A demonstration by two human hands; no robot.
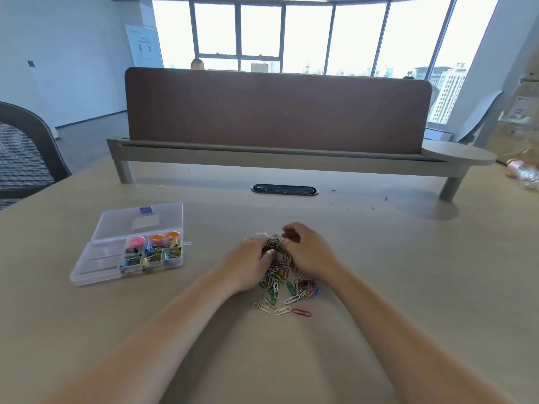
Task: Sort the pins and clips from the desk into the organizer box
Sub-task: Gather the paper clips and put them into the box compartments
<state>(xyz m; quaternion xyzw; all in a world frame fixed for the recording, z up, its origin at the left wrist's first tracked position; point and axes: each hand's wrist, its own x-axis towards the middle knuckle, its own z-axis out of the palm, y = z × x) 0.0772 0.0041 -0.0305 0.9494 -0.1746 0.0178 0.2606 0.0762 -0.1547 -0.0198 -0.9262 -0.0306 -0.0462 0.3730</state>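
The left hand (250, 259) and right hand (310, 252) meet at the middle of the counter (408, 287). Their fingers are curled, pinching a clump from the pile of paper clips (284, 287) just below them. The clump hides the fingertips. The box (96, 258) lies open near the left edge, its coloured contents too blurred to tell apart.

Ahead of you a brown partition (277, 112) rises behind a black cable slot (284, 189). To your left stands a mesh chair (23, 153); beyond, tall windows (306, 33) show pale city buildings (446, 88).
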